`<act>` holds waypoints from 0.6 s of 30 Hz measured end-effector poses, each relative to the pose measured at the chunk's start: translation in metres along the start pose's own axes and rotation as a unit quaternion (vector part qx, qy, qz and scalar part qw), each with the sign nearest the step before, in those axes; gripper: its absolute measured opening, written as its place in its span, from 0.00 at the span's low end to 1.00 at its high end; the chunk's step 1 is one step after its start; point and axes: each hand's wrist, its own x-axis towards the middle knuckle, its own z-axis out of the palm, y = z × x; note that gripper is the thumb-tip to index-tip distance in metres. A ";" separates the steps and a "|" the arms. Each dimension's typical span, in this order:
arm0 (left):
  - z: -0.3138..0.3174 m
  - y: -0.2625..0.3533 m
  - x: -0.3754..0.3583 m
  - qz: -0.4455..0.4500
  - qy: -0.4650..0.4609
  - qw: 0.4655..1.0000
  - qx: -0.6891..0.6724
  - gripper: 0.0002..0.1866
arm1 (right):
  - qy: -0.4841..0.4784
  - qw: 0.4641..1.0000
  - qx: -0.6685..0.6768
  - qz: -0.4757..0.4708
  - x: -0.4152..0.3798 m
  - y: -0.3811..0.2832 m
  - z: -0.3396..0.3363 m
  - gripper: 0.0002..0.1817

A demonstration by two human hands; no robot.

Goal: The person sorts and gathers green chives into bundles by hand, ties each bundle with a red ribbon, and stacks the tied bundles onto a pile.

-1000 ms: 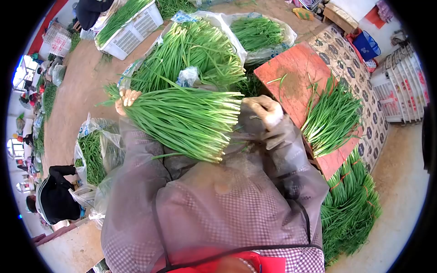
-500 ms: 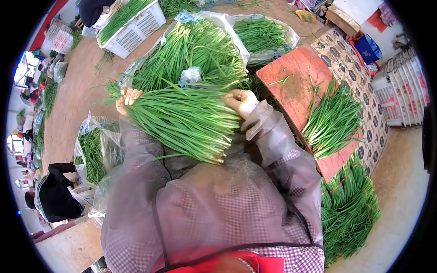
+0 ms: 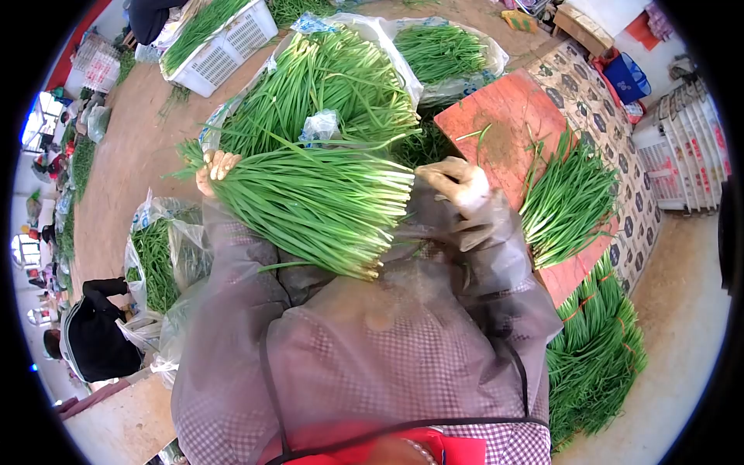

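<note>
My left hand [image 3: 217, 170] is wrapped round the leafy end of a large fanned bunch of garlic chives [image 3: 318, 205], which lies across in front of my chest with its pale stem ends to the right. Just off those stem ends is my right hand [image 3: 459, 184], thumb and fingers pinched together. Whatever sits in that pinch, if anything, is too small to make out. Behind the bunch, a big plastic-lined heap of chives [image 3: 341, 85] has a crumpled clear plastic piece [image 3: 321, 126] on it.
On the right, a red board [image 3: 504, 116] bears a loose pile of chives [image 3: 570, 201]. Below it are banded chive bundles [image 3: 593, 333]. A white crate [image 3: 225, 58] of chives stands at the back left. Bagged greens [image 3: 159, 260] and a person in black [image 3: 97, 329] are at left.
My right hand has moved from the stem ends outward to the right, still pinched. My left hand and the bunch have stayed nearly in place.
</note>
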 end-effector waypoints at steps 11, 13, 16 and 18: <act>-0.006 0.001 -0.003 0.000 -0.026 1.000 0.000 0.06 | -0.001 0.998 -0.022 0.059 0.016 -0.044 0.035 0.12; -0.010 0.002 -0.003 -0.001 -0.028 1.000 0.002 0.07 | -0.051 0.992 -0.059 0.094 0.009 -0.053 0.032 0.15; -0.010 0.001 -0.002 0.001 -0.040 0.999 -0.001 0.07 | -0.027 0.990 -0.138 0.019 0.006 -0.050 0.035 0.15; -0.010 0.003 -0.002 -0.009 -0.052 0.998 0.016 0.07 | -0.068 0.978 -0.188 0.052 0.009 -0.058 0.035 0.16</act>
